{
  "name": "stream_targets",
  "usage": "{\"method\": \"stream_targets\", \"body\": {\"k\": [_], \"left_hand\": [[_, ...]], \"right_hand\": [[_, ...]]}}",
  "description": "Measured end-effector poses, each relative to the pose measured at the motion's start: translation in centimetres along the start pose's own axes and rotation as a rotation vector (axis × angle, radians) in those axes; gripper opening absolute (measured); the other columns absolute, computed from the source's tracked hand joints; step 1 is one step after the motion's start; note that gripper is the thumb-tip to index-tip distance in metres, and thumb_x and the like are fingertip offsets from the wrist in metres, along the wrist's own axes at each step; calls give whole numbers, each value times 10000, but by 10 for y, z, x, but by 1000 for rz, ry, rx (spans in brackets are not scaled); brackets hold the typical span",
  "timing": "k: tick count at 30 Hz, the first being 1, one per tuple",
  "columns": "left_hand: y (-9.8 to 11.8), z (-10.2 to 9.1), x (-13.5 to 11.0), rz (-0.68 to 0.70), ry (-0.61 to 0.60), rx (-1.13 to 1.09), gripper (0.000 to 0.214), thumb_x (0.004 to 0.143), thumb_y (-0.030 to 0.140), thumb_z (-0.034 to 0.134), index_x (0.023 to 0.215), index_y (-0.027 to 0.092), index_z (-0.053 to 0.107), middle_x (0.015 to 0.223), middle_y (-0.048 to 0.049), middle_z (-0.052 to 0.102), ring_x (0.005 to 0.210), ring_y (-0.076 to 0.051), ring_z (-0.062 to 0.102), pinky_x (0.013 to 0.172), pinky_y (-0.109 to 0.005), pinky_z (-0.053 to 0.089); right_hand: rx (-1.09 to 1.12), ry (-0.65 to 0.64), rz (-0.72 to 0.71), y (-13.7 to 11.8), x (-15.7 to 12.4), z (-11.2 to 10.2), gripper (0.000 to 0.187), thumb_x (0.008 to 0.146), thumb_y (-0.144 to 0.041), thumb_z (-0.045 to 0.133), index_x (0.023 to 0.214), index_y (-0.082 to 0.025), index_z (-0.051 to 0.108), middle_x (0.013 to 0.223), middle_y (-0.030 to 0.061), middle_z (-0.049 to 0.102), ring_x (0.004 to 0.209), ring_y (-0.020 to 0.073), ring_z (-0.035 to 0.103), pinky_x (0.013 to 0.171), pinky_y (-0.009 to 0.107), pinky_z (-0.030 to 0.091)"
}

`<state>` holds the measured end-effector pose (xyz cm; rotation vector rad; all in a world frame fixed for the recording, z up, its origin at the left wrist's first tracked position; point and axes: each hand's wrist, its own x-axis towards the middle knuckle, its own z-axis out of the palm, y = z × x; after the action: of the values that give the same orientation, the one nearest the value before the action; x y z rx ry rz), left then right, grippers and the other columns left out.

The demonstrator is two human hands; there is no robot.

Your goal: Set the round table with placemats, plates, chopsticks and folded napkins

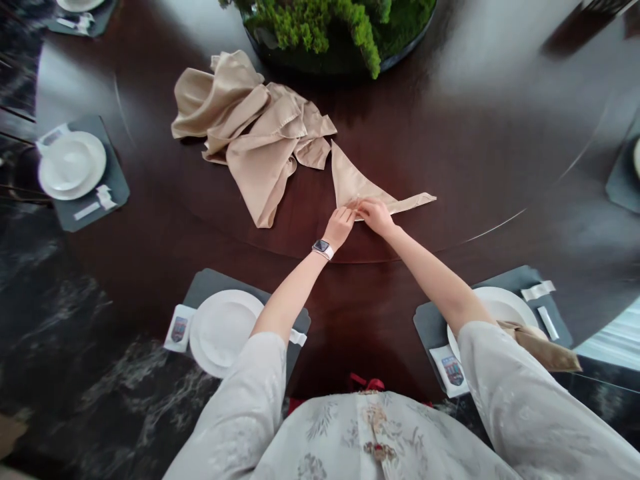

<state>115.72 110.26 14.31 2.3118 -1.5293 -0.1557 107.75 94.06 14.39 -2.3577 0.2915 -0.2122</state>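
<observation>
A beige cloth napkin (353, 177) lies partly folded on the dark wooden table, with one pointed corner toward the back and a narrow strip reaching right. My left hand (341, 225), with a watch at the wrist, has its fingers closed on the napkin's near edge. Right beside it, my right hand (375, 215) pinches the same edge, and the fingertips of both hands meet. The bit of fabric between the fingers is mostly hidden. Just to the left sits a crumpled heap of similar beige napkins (260, 123).
A planter with green foliage (320, 27) stands at the table's back middle. Place settings on grey mats include a left plate (225, 330), a right plate (505, 305) with a folded napkin (545, 343) on it, and a far-left plate (73, 163). The table (345, 320) has a curved seam.
</observation>
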Motion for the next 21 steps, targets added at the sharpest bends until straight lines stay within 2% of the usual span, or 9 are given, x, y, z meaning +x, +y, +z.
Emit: {"method": "stream_targets", "body": {"k": [2,4,7,10,12,15,18,21], "left_hand": [[-10,0,7,-35,-10,-64,304,971,87,424,1112,103,692,1091,-152,705,1094,-279,622,987,-399,453],[-17,-2,10,-77,-26,-171,270,969,106,463,1106,134,694,1059,-114,724,1018,-246,654,920,-356,491],[-17,-5,5,-138,15,-233,239,998,184,483,1122,171,687,1060,-92,728,964,-213,673,872,-324,511],[-9,-3,-4,-113,108,-114,222,978,198,535,1138,179,688,1185,-137,690,1120,-260,632,980,-400,482],[-6,1,-6,-76,128,-64,251,946,175,577,1176,171,676,1198,-152,681,1175,-288,602,1024,-447,459],[-11,3,2,-126,127,-63,257,956,154,526,1160,161,682,1084,-141,705,1110,-292,615,982,-457,479],[-19,1,12,-187,96,-122,253,976,169,472,1065,167,710,1010,-127,715,1007,-273,635,918,-420,510],[-20,0,9,-237,90,-142,254,986,215,479,1074,172,713,974,-124,717,931,-258,648,859,-385,527]], "right_hand": [[-83,9,-131,-2,-10,0,144,906,-231,592,922,-180,725,1047,126,708,1027,285,617,956,458,472],[-84,-13,-164,-2,-15,-1,201,905,-203,581,1031,-186,737,1068,119,714,1052,288,618,969,460,465],[24,-42,-23,2,-5,-4,185,849,-164,625,983,-184,752,946,74,740,927,247,658,887,393,502],[104,-69,151,7,17,-7,109,740,-155,723,846,-165,748,803,33,732,783,212,661,776,334,511],[82,-58,194,7,26,-7,58,724,-167,742,782,-158,743,763,32,717,768,216,651,771,343,512],[-23,5,69,1,22,-3,92,826,-203,673,825,-169,758,907,86,719,917,260,632,897,426,507],[-65,-16,-147,-4,7,3,223,915,-207,576,1062,-195,743,1114,124,695,1068,280,592,1002,491,474],[-23,-57,-164,-4,5,5,277,940,-173,515,1128,-210,715,1114,101,715,1058,255,615,1009,461,483]]}}
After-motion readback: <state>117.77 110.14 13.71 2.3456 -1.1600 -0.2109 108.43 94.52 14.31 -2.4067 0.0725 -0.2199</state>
